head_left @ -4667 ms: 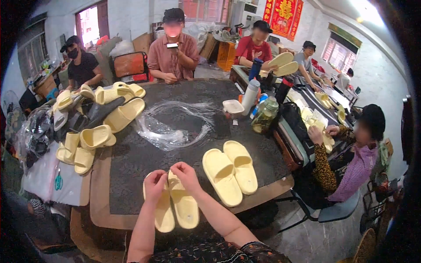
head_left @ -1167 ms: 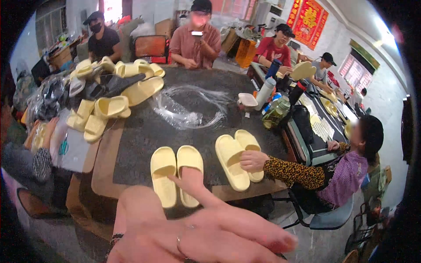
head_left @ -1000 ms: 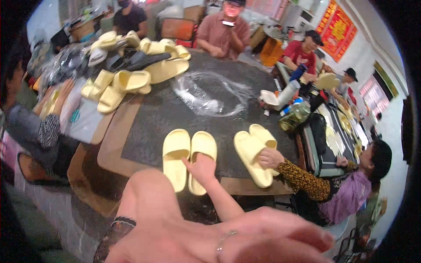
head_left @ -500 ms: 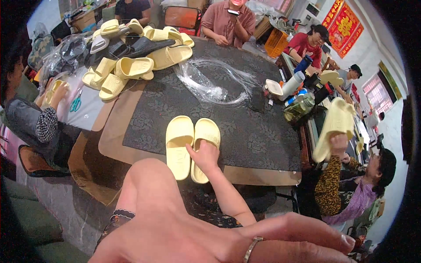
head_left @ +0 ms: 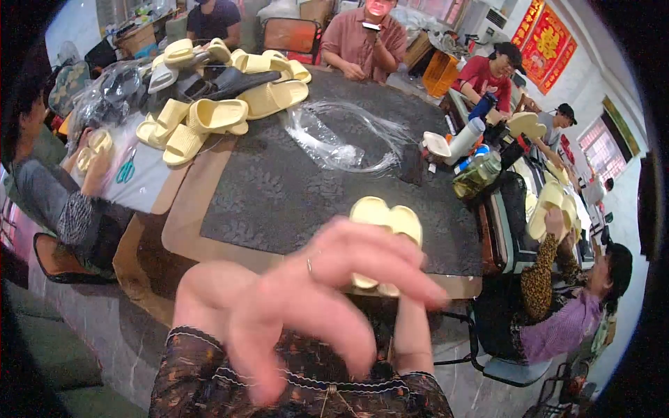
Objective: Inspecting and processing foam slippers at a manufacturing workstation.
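A: What is seen in the head view?

B: A pair of yellow slippers [head_left: 385,230] is seen lying side by side at the near edge of the table [head_left: 209,230], on the dark mat [head_left: 313,188]. Their long axes are pointed away from the person, toes toward the far side, heels hidden.

A: Where are the hands placed?

B: The left hand [head_left: 327,285] is raised close to the camera and is blurred; its fingers [head_left: 390,268] are spread and curled loosely, and nothing is gripped by it. A ring is worn on one finger. The right forearm [head_left: 412,334] is seen rising from the lower edge toward the slippers' heels, but the right hand itself is covered by the left, so its state cannot be told.

A: Which hand is nearer to the slippers?

B: The right is judged nearer, being stretched straight to the pair's near end. The left is held up in the air, between the camera and the slippers, which lie beyond it and slightly to the right.

A: What else is shown?

B: A clear bag [head_left: 341,136] is spread mid-table, and a heap of slippers [head_left: 209,104] is piled at the far left. A pair [head_left: 550,209] is held up by a co-worker on the right.
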The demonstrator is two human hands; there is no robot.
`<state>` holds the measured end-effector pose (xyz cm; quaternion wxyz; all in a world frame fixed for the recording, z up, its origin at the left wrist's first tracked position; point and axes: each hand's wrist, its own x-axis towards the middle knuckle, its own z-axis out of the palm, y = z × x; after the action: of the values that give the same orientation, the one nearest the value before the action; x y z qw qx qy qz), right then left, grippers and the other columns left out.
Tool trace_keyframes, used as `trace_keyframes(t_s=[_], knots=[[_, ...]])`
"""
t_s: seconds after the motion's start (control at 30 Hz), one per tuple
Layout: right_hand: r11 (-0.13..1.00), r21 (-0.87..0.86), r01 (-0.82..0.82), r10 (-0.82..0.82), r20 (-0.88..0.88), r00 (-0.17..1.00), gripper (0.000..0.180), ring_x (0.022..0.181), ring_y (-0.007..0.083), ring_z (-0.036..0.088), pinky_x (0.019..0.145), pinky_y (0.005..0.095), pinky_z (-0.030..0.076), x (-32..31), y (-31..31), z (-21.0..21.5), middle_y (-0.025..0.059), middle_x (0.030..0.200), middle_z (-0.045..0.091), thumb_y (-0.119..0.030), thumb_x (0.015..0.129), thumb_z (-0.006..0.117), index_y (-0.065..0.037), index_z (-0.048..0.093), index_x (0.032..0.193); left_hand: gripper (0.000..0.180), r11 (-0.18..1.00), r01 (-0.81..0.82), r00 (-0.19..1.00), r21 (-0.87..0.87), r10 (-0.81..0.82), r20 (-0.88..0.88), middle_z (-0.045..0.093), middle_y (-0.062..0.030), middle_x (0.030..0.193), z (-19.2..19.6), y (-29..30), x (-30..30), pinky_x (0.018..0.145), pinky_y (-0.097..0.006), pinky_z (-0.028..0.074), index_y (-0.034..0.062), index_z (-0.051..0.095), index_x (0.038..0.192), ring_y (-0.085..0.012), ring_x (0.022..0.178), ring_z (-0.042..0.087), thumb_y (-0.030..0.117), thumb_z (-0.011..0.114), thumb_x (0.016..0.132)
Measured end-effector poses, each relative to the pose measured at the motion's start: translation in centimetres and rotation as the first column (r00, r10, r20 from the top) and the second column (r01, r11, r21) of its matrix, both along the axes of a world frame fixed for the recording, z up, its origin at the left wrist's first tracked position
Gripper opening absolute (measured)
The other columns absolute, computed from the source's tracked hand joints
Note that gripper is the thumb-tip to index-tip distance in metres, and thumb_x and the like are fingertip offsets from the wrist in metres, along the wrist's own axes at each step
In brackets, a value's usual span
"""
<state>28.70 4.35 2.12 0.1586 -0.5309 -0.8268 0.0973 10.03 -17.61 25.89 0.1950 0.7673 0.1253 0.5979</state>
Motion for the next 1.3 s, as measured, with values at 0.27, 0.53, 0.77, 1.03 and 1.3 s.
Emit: trace_keyframes(t_s=[0.27, 0.53, 0.77, 1.03, 1.3], knots=[[0.913, 0.1, 0.396, -0.383, -0.129, 0.915, 0.055, 0.094, 0.0373, 0.062, 0.083, 0.0434, 0.049, 12.7, 11.2, 0.9, 0.0205, 0.102, 0.065, -0.047, 0.08, 0.067, 0.0, 0.062, 0.107, 0.022, 0.445, -0.888, 0.424, -0.119, 0.687, -0.59, 0.058, -0.0083, 0.114, -16.3, 4.6, -11.0, 0.101, -0.044, 0.035, 0.0091, 0.062, 0.09, -0.0305, 0.117, 0.045, 0.023, 0.073, 0.077], [0.206, 0.872, 0.444, -0.398, -0.34, 0.852, 0.034, 0.126, 0.0288, 0.044, 0.101, 0.0491, 0.038, 8.7, -5.4, 23.0, 0.0147, 0.136, 0.047, -0.009, 0.094, 0.042, -0.001, 0.054, 0.125, 0.083, -0.236, -0.936, -0.347, 0.262, 0.484, -0.803, 0.033, -0.0284, 0.137, -19.4, 4.3, -25.7, 0.106, -0.051, 0.031, 0.0019, 0.036, 0.136, -0.0436, 0.131, 0.028, 0.029, 0.078, 0.07], [0.083, 0.869, 0.488, -0.472, -0.397, 0.787, 0.035, 0.126, 0.0285, 0.044, 0.101, 0.0483, 0.037, 27.4, -6.2, 20.8, 0.0141, 0.137, 0.046, -0.013, 0.094, 0.042, -0.003, 0.053, 0.125, 0.081, -0.403, -0.847, -0.523, 0.346, 0.516, -0.679, 0.048, -0.0223, 0.128, -19.1, 12.7, -30.9, 0.097, -0.049, 0.041, 0.0035, 0.04, 0.134, -0.0401, 0.12, 0.044, 0.028, 0.079, 0.068], [-0.18, 0.815, 0.551, -0.537, -0.551, 0.639, 0.036, 0.127, 0.0282, 0.043, 0.101, 0.0474, 0.035, 33.3, -9.4, 17.9, 0.0134, 0.138, 0.045, -0.018, 0.094, 0.043, -0.005, 0.053, 0.126, 0.062, -0.415, -0.86, -0.486, 0.296, 0.493, -0.722, 0.057, -0.0195, 0.111, -21.1, 10.9, -33.3, 0.092, -0.047, 0.043, 0.011, 0.044, 0.127, -0.0393, 0.11, 0.05, 0.021, 0.073, 0.072], [-0.415, 0.648, 0.639, -0.4, -0.761, 0.511, 0.037, 0.127, 0.0279, 0.042, 0.102, 0.0466, 0.034, 34.4, -7.4, 16.4, 0.0127, 0.139, 0.044, -0.022, 0.094, 0.043, -0.007, 0.052, 0.127, 0.049, -0.426, -0.856, -0.492, 0.293, 0.497, -0.714, 0.057, -0.0186, 0.113, -21.1, 12.8, -34.4, 0.09, -0.046, 0.044, 0.0017, 0.049, 0.12, -0.0376, 0.107, 0.051, 0.005, 0.061, 0.073]])
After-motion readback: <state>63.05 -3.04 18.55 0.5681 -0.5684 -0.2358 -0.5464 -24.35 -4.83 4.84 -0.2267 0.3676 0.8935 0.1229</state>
